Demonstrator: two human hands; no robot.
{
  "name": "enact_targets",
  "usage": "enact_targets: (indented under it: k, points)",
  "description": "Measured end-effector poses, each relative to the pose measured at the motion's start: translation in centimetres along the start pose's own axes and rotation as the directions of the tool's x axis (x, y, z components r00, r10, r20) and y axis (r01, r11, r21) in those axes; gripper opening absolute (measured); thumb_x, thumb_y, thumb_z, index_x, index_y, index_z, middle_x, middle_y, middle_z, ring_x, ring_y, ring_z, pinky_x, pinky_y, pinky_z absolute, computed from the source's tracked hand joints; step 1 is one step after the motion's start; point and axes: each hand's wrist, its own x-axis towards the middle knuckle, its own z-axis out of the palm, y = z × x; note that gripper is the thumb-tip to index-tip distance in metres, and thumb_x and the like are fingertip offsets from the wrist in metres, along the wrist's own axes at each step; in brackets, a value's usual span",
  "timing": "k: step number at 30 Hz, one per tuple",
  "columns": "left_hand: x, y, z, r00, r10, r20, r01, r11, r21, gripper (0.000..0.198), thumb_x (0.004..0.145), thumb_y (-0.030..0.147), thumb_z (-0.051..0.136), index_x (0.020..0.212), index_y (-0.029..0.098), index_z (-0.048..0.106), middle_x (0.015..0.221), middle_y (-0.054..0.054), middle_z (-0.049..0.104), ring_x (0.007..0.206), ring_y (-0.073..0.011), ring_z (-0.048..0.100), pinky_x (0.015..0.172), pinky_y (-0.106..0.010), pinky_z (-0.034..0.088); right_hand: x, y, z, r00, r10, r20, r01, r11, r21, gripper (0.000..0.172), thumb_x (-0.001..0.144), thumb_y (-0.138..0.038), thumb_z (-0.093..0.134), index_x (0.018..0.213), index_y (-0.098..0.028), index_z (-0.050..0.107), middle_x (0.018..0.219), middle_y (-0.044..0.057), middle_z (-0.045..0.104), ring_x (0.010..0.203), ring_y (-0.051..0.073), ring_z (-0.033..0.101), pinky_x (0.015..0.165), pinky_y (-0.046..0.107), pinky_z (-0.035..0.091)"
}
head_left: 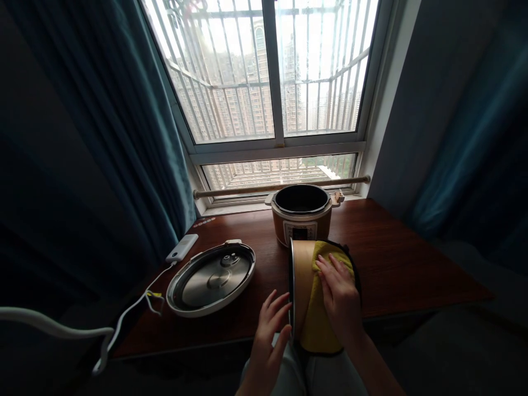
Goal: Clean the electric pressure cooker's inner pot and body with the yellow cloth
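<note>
A pot with a gold-coloured outside and a dark rim (303, 275), likely the cooker's inner pot, lies tipped on its side at the table's front edge, its opening facing left. Over its outer wall drapes a yellow cloth (319, 324) with a dark border. My right hand (340, 291) presses the cloth against the pot, fingers extended and slightly bent over it. Beside the rim, my left hand (272, 333) has its fingers spread, with nothing in them; whether the fingertips touch the rim I cannot tell. What supports the pot underneath is hidden.
Behind the pot stands a gold and white electric cooker (302, 214), uncovered, dark inside. Its round lid (212, 278) lies inner side up on the wooden table (396, 253). Farther left are a white device (182, 247) and a white cable (124, 316). A barred window closes the back.
</note>
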Motion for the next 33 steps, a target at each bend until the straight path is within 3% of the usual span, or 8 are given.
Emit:
enact_targets:
  k: [5,10,18,23,28,33]
  points:
    - [2.7,1.6,0.5,0.984,-0.166,-0.064,0.144,0.955,-0.26,0.032,0.086,0.037,0.045,0.105,0.021,0.065,0.124,-0.01,0.055,0.122,-0.0268,0.043,0.105,-0.046,0.03,0.2,-2.6,0.2,0.992,-0.099,0.08,0.097,0.995,0.038,0.033,0.086,-0.012,0.042,0.115,-0.017,0.057,0.121,0.004,0.058,0.121,0.024,0.044,0.102,0.044,0.034]
    - [3.6,1.9,1.3,0.972,-0.236,-0.022,0.207,0.892,-0.403,0.033,0.081,0.043,0.051,0.086,0.015,0.069,0.121,-0.013,0.057,0.115,-0.0283,0.05,0.101,-0.042,0.036,0.0,-3.3,0.0,0.988,-0.121,0.093,0.115,0.991,0.071,0.032,0.087,-0.014,0.041,0.115,-0.016,0.056,0.12,0.005,0.058,0.12,0.023,0.045,0.102,0.044,0.034]
    - [1.7,2.1,1.7,0.986,-0.166,0.002,0.159,0.941,-0.3,0.02,0.083,0.033,0.051,0.088,0.017,0.061,0.127,-0.013,0.05,0.124,-0.0268,0.039,0.105,-0.043,0.03,-0.2,-2.0,-0.6,0.99,-0.086,0.112,0.08,0.995,0.062,0.032,0.087,-0.012,0.04,0.115,-0.019,0.056,0.121,0.002,0.058,0.121,0.021,0.044,0.104,0.044,0.031]
    - [0.8,2.4,1.5,0.989,-0.145,-0.009,0.14,0.968,-0.208,0.017,0.085,0.029,0.049,0.091,0.018,0.06,0.126,-0.012,0.05,0.126,-0.0265,0.037,0.105,-0.043,0.029,0.4,1.4,-0.9,0.991,0.129,0.036,-0.132,0.986,0.106,0.029,0.089,-0.021,0.04,0.11,-0.018,0.06,0.117,0.005,0.06,0.117,0.021,0.048,0.101,0.044,0.035]
    - [2.3,1.4,0.1,0.985,-0.138,-0.103,0.122,0.982,-0.146,0.021,0.085,0.031,0.046,0.089,0.018,0.063,0.119,-0.012,0.054,0.121,-0.0265,0.042,0.103,-0.043,0.03,0.2,3.8,-1.5,0.959,0.278,0.048,-0.281,0.929,0.241,0.031,0.09,-0.027,0.039,0.11,-0.019,0.06,0.116,0.006,0.06,0.111,0.019,0.053,0.099,0.04,0.04]
    - [5.1,-0.3,-1.8,0.96,-0.193,-0.204,0.157,0.971,-0.177,0.026,0.083,0.037,0.049,0.089,0.019,0.067,0.111,-0.009,0.059,0.107,-0.0251,0.051,0.097,-0.039,0.036,-0.9,3.5,-1.6,0.972,0.234,0.03,-0.233,0.938,0.257,0.03,0.09,-0.026,0.04,0.112,-0.021,0.059,0.117,0.004,0.06,0.115,0.02,0.05,0.1,0.042,0.039]
